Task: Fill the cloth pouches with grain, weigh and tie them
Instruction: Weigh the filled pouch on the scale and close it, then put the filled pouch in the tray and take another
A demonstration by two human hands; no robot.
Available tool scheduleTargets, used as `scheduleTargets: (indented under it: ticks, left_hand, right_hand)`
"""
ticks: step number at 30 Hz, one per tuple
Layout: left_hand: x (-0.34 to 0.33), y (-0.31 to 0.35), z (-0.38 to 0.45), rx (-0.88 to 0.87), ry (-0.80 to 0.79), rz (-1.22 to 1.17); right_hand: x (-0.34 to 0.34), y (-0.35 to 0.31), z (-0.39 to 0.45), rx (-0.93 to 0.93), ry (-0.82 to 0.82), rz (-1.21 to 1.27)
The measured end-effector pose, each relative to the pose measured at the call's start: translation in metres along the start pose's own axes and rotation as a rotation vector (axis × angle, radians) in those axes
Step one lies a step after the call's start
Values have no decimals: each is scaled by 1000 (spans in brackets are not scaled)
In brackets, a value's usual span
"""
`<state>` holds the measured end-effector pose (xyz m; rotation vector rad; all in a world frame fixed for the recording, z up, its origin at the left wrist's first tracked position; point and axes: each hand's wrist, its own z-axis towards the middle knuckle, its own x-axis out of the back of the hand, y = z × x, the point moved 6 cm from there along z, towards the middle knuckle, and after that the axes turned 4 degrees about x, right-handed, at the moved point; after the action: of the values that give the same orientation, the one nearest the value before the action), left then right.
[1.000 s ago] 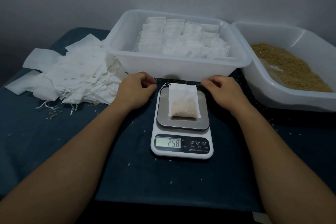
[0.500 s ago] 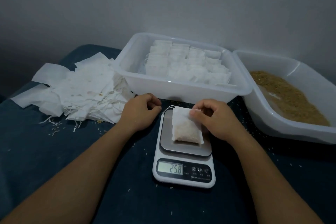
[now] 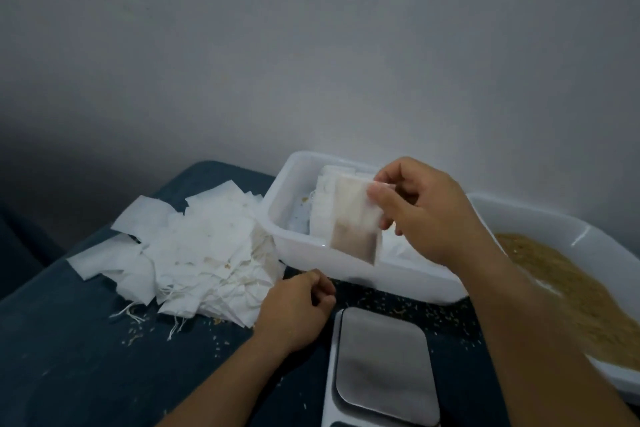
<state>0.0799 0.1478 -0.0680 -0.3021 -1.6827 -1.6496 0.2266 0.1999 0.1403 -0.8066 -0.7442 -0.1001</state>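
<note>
Dim, flat indoor light; soft overall blur; wide-angle bending at edges; left corner shadowed.

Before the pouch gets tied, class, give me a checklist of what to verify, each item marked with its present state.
1. Filled pouch off the scale: ok, platform bare.
2. Right hand pinches the pouch top: ok.
3. Left hand free to help: ok, holds nothing.
4. Grain settled at the pouch bottom: ok.
5. Drawstring reachable: cannot tell.
6. Weight reading: cannot tell, display out of frame.
</note>
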Motion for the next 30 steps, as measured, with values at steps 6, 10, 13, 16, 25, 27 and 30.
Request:
scheduleTargets:
  ticks: [6,10,13,16,25,27,30]
  left_hand:
    - [2,4,-4,-12,9,-65]
    - [2,2,-4,7,11,-92]
    - [2,-1,-4,46,12,-100]
    - [5,-1,-2,62,38,-128]
    - [-2,-10,26,-60,-210,17]
    - [-11,-12,21,9,-421,-115]
    - [-9,-11,11,56,-87,-93]
  right_hand:
    - [-35,23,97,-197,36,39]
    - [-68,48,147,-282,37,25]
    - [-90,70,174,-349,21,-58]
    - [-111,95,194,-436,-26,-64]
    - [-148,157,215,-663,-85,-11]
    - [-146,163,215,-629,-100,-205]
    - [-150,161,213,-581,-165,-332]
